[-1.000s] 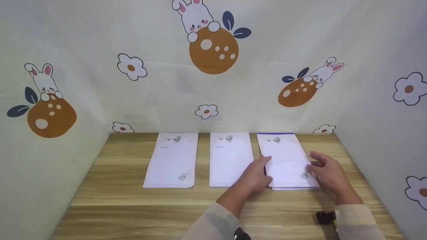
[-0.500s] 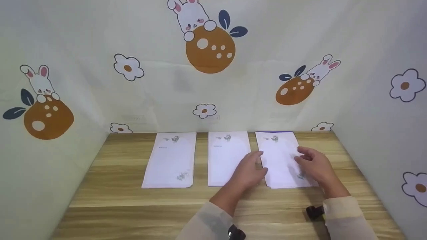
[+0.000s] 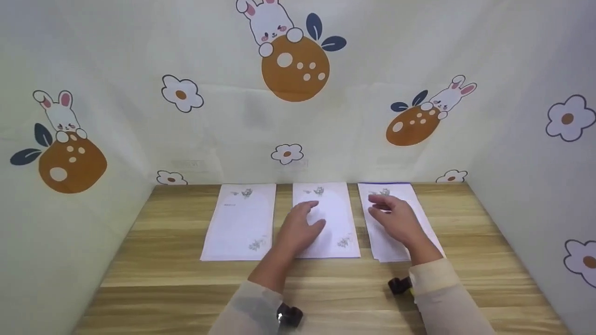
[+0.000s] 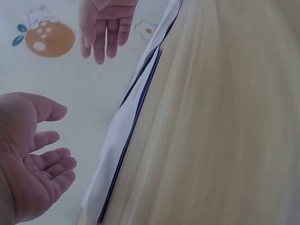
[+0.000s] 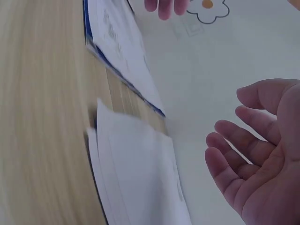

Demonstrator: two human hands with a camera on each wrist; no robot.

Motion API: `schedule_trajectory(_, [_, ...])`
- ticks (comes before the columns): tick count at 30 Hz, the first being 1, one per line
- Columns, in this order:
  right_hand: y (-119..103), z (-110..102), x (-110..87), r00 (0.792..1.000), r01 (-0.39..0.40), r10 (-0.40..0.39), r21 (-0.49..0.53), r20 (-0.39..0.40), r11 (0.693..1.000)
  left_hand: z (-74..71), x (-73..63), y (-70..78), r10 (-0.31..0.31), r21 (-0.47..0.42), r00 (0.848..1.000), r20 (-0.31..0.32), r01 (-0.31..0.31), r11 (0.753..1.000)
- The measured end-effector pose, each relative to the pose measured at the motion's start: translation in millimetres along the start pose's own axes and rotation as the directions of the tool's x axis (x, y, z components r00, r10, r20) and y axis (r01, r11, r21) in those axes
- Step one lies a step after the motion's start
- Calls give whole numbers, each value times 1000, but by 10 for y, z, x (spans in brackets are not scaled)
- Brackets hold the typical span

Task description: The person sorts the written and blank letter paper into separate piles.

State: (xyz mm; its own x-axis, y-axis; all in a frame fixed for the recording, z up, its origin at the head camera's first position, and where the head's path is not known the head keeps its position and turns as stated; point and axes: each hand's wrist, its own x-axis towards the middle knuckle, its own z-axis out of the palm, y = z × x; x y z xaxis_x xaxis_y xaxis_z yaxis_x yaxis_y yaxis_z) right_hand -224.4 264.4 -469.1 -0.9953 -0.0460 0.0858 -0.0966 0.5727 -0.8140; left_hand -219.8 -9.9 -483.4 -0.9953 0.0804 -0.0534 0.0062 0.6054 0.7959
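Note:
Three stacks of white paper printed with small green floral motifs lie in a row: a left stack (image 3: 240,221), a middle stack (image 3: 336,216) and a right stack (image 3: 385,244). Over the middle stack is my left hand (image 3: 299,230), fingers relaxed and holding nothing. My right hand (image 3: 398,222), likewise loose and bare, hovers above the right stack and hides part of it. In the right wrist view, dark blue shows beneath the middle stack (image 5: 122,47), and the right stack's sheets (image 5: 140,173) spread slightly apart at one corner.
A wood-grain table (image 3: 200,298) carries the stacks near its back edge. Pale fabric walls (image 3: 223,130) with rabbits, oranges and flowers enclose it on three sides. A dark wrist camera (image 3: 289,315) sits at the left sleeve, another dark camera (image 3: 399,285) at the right.
Both hands have moved left: the left from the right stack's edge to over the middle stack, the right from beside the right stack to above it. The right stack's lower edges look more even.

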Motion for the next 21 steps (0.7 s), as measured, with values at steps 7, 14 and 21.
schedule_trajectory(7, [-209,264,71,999,-29,25,84,42,996,-282,15,-207,-47,26,997,-68,49,998])
schedule_trajectory(14, [-179,348,52,991,-73,66,62,116,995,-330,22,-265,-85,47,996,-9,85,995])
schedule_trajectory(21, [-110,411,-10,946,-125,148,-98,289,987,-285,7,-323,-118,85,989,88,110,990])
